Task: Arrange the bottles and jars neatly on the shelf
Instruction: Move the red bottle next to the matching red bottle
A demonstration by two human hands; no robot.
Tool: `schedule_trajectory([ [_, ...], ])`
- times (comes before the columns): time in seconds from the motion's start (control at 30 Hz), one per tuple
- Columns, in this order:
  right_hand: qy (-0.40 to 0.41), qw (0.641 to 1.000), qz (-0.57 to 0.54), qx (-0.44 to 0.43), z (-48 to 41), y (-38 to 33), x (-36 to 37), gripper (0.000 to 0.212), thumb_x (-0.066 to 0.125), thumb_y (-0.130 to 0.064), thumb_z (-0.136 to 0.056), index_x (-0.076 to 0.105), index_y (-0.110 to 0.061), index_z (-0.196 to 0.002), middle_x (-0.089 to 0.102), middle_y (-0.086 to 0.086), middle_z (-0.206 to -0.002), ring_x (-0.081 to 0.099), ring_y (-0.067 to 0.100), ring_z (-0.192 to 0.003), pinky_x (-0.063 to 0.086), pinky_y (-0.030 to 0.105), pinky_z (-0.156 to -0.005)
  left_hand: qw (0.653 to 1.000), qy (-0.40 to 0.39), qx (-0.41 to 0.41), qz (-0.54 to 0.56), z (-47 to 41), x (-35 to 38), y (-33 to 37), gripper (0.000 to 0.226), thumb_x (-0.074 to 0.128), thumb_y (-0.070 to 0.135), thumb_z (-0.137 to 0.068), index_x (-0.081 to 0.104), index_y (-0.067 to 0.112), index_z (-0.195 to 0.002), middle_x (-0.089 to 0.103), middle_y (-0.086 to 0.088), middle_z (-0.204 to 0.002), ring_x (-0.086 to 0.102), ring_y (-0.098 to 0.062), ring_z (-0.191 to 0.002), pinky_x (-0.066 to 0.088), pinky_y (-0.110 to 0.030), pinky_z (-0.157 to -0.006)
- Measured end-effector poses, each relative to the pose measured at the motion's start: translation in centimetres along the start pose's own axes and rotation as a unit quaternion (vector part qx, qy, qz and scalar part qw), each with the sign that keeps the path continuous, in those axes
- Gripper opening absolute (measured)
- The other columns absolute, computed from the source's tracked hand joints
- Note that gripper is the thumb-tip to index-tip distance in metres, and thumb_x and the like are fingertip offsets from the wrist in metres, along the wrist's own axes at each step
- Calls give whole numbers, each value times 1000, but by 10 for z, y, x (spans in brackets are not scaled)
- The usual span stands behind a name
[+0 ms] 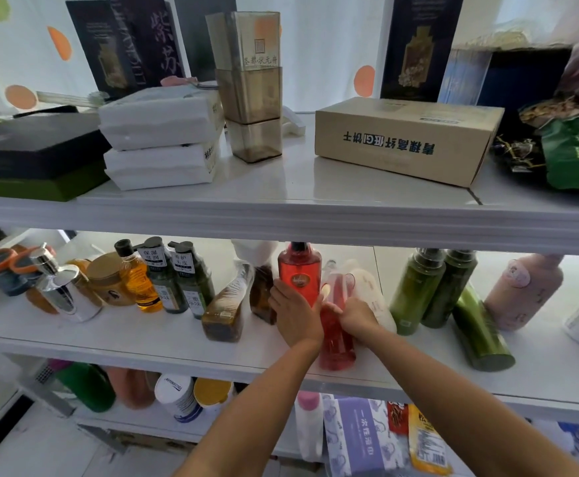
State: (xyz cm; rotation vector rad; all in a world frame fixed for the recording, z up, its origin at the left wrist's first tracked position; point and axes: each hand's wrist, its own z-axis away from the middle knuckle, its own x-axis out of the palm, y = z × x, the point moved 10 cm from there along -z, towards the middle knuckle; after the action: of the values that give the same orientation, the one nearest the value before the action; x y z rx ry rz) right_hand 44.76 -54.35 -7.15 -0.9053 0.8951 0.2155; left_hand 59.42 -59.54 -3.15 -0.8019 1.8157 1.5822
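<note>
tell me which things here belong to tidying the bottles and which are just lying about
Job: upright red bottle, tilted red bottle, tipped green bottle, standing green bottles, leaning brown bottle, pink bottle, middle shelf.
Lying about: cardboard box, white packs, stacked clear cups, black box, all on the top shelf.

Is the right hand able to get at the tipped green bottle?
Likely not yet: the right hand grips the leaning red bottle, the left hand the upright red bottle. Otherwise the tipped green bottle lies unobstructed.

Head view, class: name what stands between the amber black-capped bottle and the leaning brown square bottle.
Two dark green white-labelled bottles stand there: left one, right one. Head view shows it.
</note>
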Motion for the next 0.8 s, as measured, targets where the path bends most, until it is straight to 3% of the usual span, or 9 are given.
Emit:
schedule_trajectory([
  [0.1, 64, 982, 174, -34, 9, -13, -13, 49, 45, -49, -94, 58, -5, -113, 65, 11, -108, 62, 29, -100, 43, 31, -71, 1000, 5, -1, -6, 1, -1, 0, 102, 62, 55, -80, 9, 0, -147, 29, -21, -147, 33, -33, -135, 43, -37, -100],
  [0.2, 146, 954, 253, -67, 21, -22, -27, 59, 44, -47, -95, 38, -7, -137, 66, 8, -108, 66, 26, -98, 49, 32, -74, 1000, -3, -5, -5, 2, 1, -1, 102, 61, 55, -81, 7, 0, -148, 25, -21, -150, 30, -33, -137, 40, -38, -104],
  [0.3, 161, 924, 324, -122, 29, -26, -20, 50, 38, -41, -98, 41, -9, -136, 68, 8, -105, 67, 26, -95, 50, 31, -73, 1000, 7, -3, -2, 5, -1, 0, 96, 60, 52, -84, 7, 3, -149, 20, -20, -151, 30, -34, -137, 43, -38, -101],
  [0.37, 140, 921, 337, -138, 28, -24, -14, 42, 34, -37, -100, 55, -6, -121, 68, 9, -108, 67, 26, -98, 49, 31, -75, 1000, 7, -1, 1, 8, -2, -2, 94, 59, 49, -86, 5, 4, -149, 18, -19, -150, 29, -34, -137, 44, -39, -100],
  [0.43, 118, 930, 323, -127, 22, -18, -9, 44, 31, -38, -101, 54, -2, -117, 66, 10, -112, 66, 27, -101, 50, 32, -78, 1000, -4, -4, 10, 12, 0, -5, 94, 58, 47, -88, 2, 4, -149, 17, -18, -150, 29, -33, -136, 45, -40, -99],
  [0.57, 123, 932, 322, -114, 25, -18, -8, 43, 28, -23, -102, 26, -5, -141, 64, 13, -115, 65, 30, -101, 49, 34, -78, 999, -10, -24, 28, 26, 2, -14, 81, 57, 46, -89, 16, 5, -145, 26, -17, -143, 41, -31, -126, 50, -39, -94],
  [0.63, 127, 920, 351, -122, 30, -22, -5, 45, 28, -20, -101, 22, -8, -143, 64, 12, -113, 65, 30, -100, 50, 34, -80, 999, -10, -14, 27, 34, 2, -13, 66, 55, 45, -90, 29, 7, -137, 34, -17, -138, 47, -30, -119, 51, -38, -90],
  [0.8, 169, 919, 323, -152, 59, -17, -24, 36, 38, -29, -100, 45, -11, -130, 68, 8, -103, 67, 25, -92, 51, 31, -75, 986, -62, 148, 37, 53, 18, 24, 34, 56, 28, -91, 43, 8, -116, 45, -13, -122, 52, -28, -107, 49, -34, -85],
])
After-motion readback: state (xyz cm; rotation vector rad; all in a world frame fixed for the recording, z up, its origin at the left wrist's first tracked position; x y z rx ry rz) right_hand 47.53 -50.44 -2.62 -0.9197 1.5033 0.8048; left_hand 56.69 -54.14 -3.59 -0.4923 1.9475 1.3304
